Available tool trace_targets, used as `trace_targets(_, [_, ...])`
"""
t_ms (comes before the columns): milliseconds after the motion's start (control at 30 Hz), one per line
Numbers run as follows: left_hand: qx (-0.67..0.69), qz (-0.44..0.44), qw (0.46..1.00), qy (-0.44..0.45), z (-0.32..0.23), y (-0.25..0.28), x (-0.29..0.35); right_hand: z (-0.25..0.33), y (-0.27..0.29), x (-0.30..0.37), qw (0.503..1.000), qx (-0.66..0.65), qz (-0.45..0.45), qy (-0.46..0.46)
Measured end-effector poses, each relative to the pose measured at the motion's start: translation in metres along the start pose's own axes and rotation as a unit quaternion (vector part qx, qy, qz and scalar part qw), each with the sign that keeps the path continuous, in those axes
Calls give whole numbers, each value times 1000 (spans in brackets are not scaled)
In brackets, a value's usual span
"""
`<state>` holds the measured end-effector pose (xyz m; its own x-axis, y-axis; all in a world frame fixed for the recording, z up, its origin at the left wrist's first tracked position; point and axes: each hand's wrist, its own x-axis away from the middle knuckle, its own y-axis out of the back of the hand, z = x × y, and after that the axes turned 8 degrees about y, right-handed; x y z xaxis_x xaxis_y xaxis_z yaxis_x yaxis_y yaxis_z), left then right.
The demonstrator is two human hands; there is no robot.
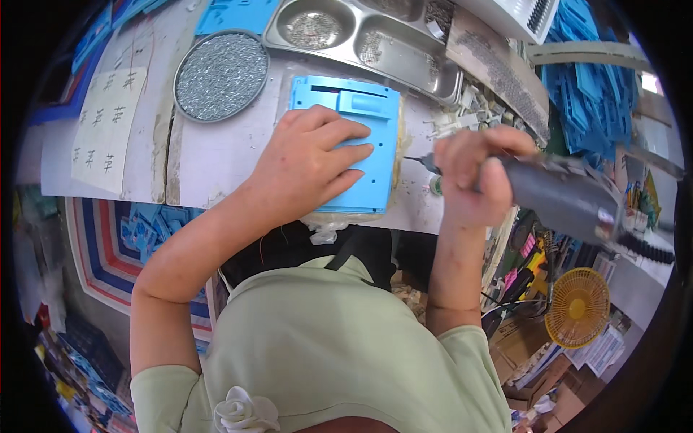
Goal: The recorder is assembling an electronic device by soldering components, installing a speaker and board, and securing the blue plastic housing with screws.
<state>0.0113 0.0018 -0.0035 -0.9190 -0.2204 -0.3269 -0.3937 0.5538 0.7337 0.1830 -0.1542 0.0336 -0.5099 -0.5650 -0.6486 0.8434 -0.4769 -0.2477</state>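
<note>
Touched the blue panel (384,164), just right of the round dish (189,109), with a loosely spread left hand (307,159); gripped a dark power driver (559,193) in a curled right hand (471,172), farther right of the dish.

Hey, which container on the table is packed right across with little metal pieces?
The round dish left of the blue plastic panel; the compartmented steel tray shows bare metal in places.
</note>
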Motion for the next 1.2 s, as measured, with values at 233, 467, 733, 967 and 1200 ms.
trace_targets(233, [-17, 13, 1000, 21, -5, 5, 1, -15, -4, -10, 997, 68, -8, -27])
trace_targets(467, [-12, 12, 1000, 23, -6, 2, 1, 6, -4, 13, 998, -23, -5, -59])
trace_targets(733, [-108, -119, 985, 59, 18, 13, -34, 24, -26, -1, 998, -30, 15, -54])
trace_targets(967, [1, -255, 966, 35, 31, 115, 47, 62, 1, -44, 996, -63, 34, 55])
trace_targets(1200, [163, -709, 398, 559, 158, 38, 535, 35, 5, -50, 999, -51, 9, 10])
